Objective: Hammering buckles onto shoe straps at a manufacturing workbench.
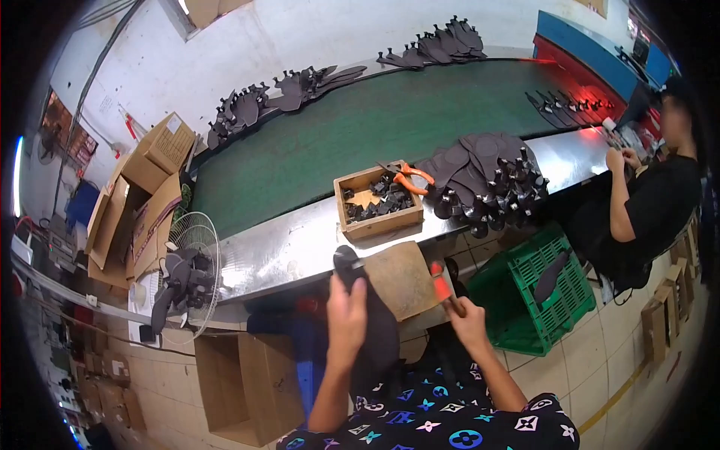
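Note:
My left hand [347,319] is wrapped round a dark grey, insole-shaped piece [382,326], thumb on its face. Its rounded dark end [346,259] sticks up above the fingers, and the wide part hangs down beside the board. In my closed right hand [469,324] is the handle of a hammer-like tool with an orange-red head [439,281]. That head is at the right edge of a worn tan board [405,279], which juts from the bench between my hands. Beyond it, a wooden box [382,227] holds small black parts, with orange-handled pliers [410,180] across its rim.
A pile of dark insole-shaped pieces [480,161] with shiny black fittings lies right of the box. Behind runs a green conveyor belt [315,161]. A green crate [544,281] stands at right, near a seated person [645,195]. A fan [196,262] and cardboard boxes [244,382] are left.

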